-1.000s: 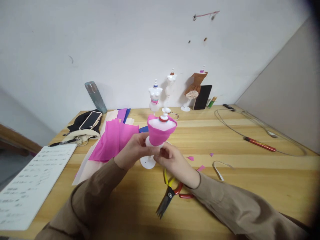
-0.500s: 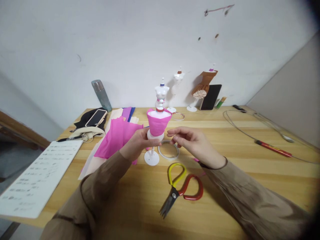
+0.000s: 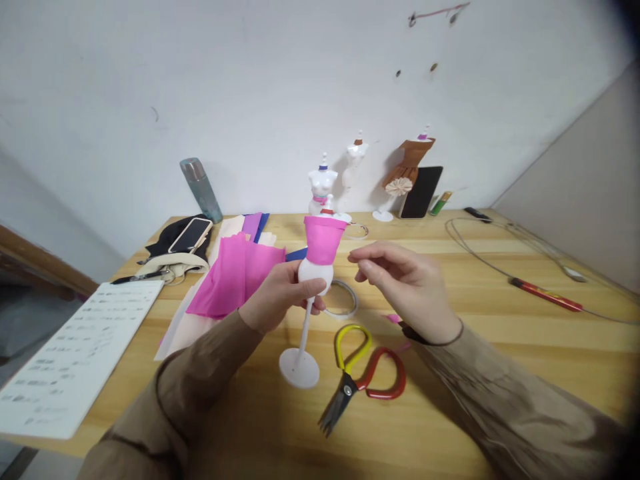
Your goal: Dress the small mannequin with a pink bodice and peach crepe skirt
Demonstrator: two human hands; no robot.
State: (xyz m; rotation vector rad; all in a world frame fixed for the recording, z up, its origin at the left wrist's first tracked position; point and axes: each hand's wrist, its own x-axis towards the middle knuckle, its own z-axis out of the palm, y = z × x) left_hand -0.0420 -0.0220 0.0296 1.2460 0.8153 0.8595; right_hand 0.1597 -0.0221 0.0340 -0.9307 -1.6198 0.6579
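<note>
Nearest, scissors [image 3: 348,390] lie open-handled on the table [image 3: 240,427], with 1 yellow loop and 1 red. Past them, the left hand [image 3: 280,293] is closed around the hips of a tilted white mannequin [image 3: 316,272] in a pink wrap [image 3: 325,240]. The right hand [image 3: 415,283] hovers just beside it, half curled; whether its fingertips pinch anything, I cannot tell. Behind, the left hand partly covers a pale ring [image 3: 356,300]; pink fabric [image 3: 235,280] spreads leftward. Farthest, 3 other mannequins [image 3: 356,156] stand by the wall, the held figure blocking the leftmost's lower part.
</note>
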